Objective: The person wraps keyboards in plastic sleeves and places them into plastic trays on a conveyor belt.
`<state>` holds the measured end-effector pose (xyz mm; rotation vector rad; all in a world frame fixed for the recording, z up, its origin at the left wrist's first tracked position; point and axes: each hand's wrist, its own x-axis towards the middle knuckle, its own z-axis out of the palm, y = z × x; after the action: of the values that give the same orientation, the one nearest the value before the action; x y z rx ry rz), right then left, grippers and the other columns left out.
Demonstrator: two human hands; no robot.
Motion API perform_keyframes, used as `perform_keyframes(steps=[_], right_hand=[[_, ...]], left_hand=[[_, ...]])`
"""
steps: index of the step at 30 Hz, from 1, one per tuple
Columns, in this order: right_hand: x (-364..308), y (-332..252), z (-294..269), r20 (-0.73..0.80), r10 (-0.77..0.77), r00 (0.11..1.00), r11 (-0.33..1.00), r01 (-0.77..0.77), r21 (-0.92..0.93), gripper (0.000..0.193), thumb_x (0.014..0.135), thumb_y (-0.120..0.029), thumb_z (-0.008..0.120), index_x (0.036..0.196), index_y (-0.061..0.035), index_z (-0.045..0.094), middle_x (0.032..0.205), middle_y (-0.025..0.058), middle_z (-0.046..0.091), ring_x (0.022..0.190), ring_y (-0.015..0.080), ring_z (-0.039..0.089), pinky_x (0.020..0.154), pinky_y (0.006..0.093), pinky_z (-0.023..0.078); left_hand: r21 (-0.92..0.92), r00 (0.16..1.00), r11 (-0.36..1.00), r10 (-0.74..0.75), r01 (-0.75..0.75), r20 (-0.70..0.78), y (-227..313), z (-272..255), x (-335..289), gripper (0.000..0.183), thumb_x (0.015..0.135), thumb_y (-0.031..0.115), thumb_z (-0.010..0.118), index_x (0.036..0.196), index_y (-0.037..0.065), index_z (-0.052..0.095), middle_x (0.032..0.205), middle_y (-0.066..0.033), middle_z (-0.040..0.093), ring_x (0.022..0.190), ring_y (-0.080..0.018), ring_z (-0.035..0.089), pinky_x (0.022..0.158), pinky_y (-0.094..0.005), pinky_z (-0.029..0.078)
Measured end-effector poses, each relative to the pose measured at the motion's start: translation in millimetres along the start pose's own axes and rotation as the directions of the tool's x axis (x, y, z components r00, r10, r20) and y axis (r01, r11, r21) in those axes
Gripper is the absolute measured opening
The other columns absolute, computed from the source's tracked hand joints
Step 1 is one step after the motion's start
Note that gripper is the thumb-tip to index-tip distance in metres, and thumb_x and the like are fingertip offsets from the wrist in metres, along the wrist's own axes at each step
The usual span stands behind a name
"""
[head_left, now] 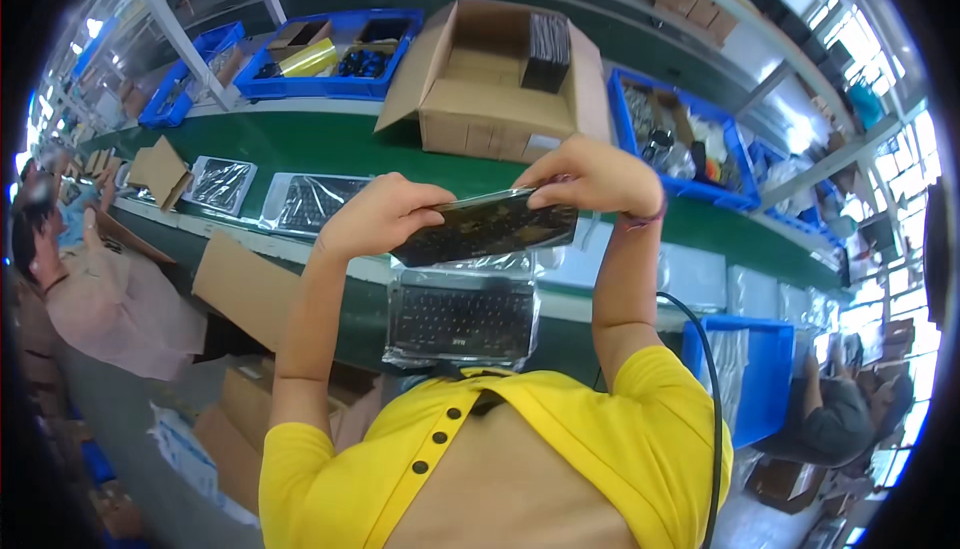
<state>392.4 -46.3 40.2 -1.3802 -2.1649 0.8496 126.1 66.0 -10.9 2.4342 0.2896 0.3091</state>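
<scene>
Both hands hold up a dark, glossy, rectangular flat panel (490,229) in front of me, tilted, over the bench edge. My left hand (385,211) pinches its upper left corner between thumb and fingers. At its upper right edge, my right hand (590,179) grips it the same way. What the panel is I cannot tell; its surface reflects the light. Just below it lies a black keyboard (462,319) in clear plastic film, closest to my body. Farther left on the bench is another film-wrapped keyboard (308,201).
An open cardboard box (500,109) with a stack of dark flat pieces (546,49) stands beyond my hands. Blue bins (270,79) flank it. A blue crate (765,379) sits at my right, cardboard flaps (245,289) at my left. People work on both sides. A black cable (708,369) passes my right arm.
</scene>
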Motion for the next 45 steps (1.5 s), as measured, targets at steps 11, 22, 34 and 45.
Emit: perform_keyframes(steps=[11,22,34,45], right_hand=[[16.7,-121.6,-109.3,0.251,-0.299,0.920,0.940,0.330,-0.088,0.022,0.089,-0.018,0.062,0.098,-0.0005,0.069,0.088,0.0142,0.070,0.072,0.0221,0.067,0.066,0.0330,0.052],[-74.9,36.2,169.6,-0.343,0.022,0.939,0.956,-0.121,-0.268,0.014,0.079,-0.011,0.068,0.092,-0.0069,0.066,0.082,0.0099,0.065,0.076,0.0307,0.062,0.067,0.0382,0.050],[-107.8,9.8,184.2,-0.551,-0.116,0.826,0.954,-0.060,-0.292,0.017,0.071,-0.002,0.072,0.087,-0.0054,0.065,0.081,0.0091,0.063,0.077,0.0270,0.061,0.066,0.0351,0.049],[-307.9,15.3,240.1,0.821,0.540,0.187,0.643,-0.721,-0.259,0.073,0.080,-0.056,0.064,0.121,0.0040,0.053,0.108,0.0234,0.061,0.087,0.0361,0.064,0.075,0.0425,0.051]], left_hand=[[0.170,0.946,0.983,0.119,-0.070,-0.302,36.3,7.0,2.0,0.018,0.079,0.009,0.065,0.097,0.008,0.065,0.084,-0.0156,0.065,0.077,-0.0345,0.063,0.065,-0.0403,0.048],[0.176,0.987,0.981,-0.104,0.082,0.120,-2.8,107.4,-45.5,0.018,0.078,0.007,0.056,0.093,0.010,0.064,0.081,-0.0125,0.067,0.078,-0.0331,0.064,0.065,-0.0433,0.049],[0.216,0.982,0.975,-0.012,0.054,-0.190,28.9,132.7,-66.9,0.014,0.081,0.003,0.062,0.094,0.006,0.065,0.089,-0.0065,0.062,0.083,-0.0285,0.060,0.070,-0.0350,0.048],[0.097,0.928,0.969,-0.184,0.227,-0.324,16.0,134.9,-103.5,0.007,0.085,-0.004,0.058,0.091,-0.003,0.063,0.085,-0.0130,0.057,0.077,-0.0264,0.057,0.069,-0.0300,0.045]])
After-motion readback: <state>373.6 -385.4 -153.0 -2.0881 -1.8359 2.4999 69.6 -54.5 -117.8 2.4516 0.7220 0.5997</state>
